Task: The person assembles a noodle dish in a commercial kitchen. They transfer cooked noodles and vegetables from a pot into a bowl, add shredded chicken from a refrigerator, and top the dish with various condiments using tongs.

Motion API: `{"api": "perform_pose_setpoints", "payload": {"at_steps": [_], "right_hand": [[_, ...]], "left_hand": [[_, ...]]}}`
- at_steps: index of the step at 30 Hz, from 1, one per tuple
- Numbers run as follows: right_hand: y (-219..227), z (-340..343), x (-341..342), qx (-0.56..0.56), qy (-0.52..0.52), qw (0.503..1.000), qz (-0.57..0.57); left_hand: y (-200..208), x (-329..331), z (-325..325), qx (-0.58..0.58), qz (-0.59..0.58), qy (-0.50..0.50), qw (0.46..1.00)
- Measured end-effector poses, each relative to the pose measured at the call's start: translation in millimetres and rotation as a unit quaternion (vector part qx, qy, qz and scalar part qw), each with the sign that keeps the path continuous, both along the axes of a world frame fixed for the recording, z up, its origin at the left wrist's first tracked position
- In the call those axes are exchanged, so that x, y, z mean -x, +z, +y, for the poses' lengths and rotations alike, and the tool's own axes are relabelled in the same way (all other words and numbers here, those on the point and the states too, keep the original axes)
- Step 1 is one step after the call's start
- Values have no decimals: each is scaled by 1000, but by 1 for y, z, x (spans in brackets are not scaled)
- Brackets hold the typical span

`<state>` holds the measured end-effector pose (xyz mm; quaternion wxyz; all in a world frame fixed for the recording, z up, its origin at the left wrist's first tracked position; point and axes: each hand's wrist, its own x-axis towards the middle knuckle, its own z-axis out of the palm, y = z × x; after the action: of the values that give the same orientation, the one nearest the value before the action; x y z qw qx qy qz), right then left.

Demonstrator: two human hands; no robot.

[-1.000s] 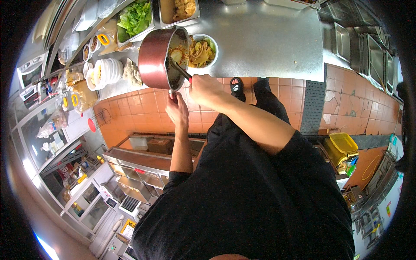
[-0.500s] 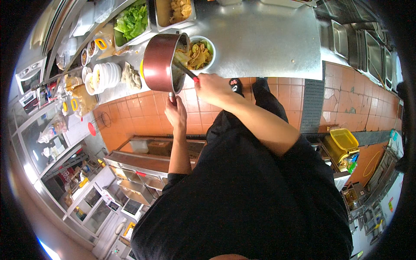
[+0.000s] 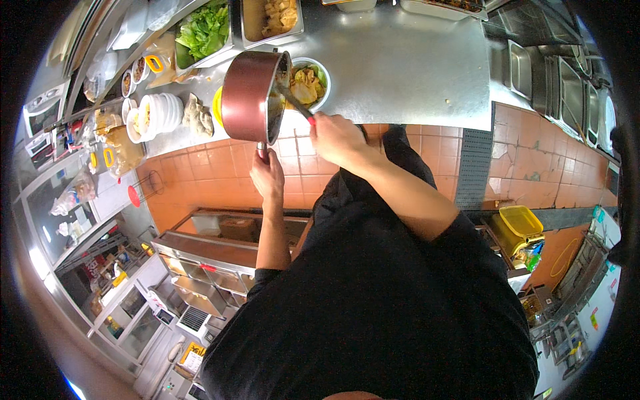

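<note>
My left hand (image 3: 268, 175) is closed round the handle of a maroon saucepan (image 3: 247, 95). The pan is tipped on its side, its mouth turned right toward a white bowl (image 3: 326, 98) on the steel counter. Pale leafy pieces and brownish food (image 3: 307, 88) lie in the bowl, partly hidden by the pan's rim. In my right hand (image 3: 339, 141) is a dark long-handled utensil (image 3: 299, 107) with a red part by my fingers. It reaches up-left to the pan's mouth; its head cannot be made out clearly.
Behind the pan stand metal trays of green lettuce (image 3: 204, 30) and pale food pieces (image 3: 279, 17). Stacked white bowls (image 3: 160, 117) and a crumpled cloth-like thing (image 3: 198, 117) are on the left. The steel counter (image 3: 407, 73) stretches right, toward stacked metal pans (image 3: 567, 83).
My right hand and the utensil have moved slightly right, away from the pan's handle. The pan stays tipped in my left hand. Paler pieces now show in the bowl, and the whole view has shifted slightly.
</note>
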<state>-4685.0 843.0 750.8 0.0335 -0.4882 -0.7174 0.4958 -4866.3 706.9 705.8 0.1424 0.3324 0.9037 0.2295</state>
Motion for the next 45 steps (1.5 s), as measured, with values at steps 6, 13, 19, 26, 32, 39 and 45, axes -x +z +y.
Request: {"api": "perform_pose_setpoints", "payload": {"at_steps": [6, 13, 19, 26, 32, 39, 45], "right_hand": [[-14, 9, 2, 18, -26, 999, -26], [-1, 30, 38, 42, 58, 996, 46], [-8, 20, 27, 62, 4, 998, -9], [-6, 29, 9, 55, 36, 998, -13], [6, 45, -12, 181, 17, 983, 11], [21, 46, -27, 179, -20, 983, -42], [12, 44, -7, 111, 58, 991, 56]], "left_hand": [[6, 6, 6, -22, -19, 0, 1000], [20, 22, 2, 17, -39, -11, 999], [20, 23, -7, 11, -19, -10, 1000], [25, 23, -2, 44, -19, -18, 999], [27, 28, 0, 51, -12, -20, 998], [36, 27, 2, 32, -15, -9, 999], [40, 25, 2, 40, -20, -10, 999]]}}
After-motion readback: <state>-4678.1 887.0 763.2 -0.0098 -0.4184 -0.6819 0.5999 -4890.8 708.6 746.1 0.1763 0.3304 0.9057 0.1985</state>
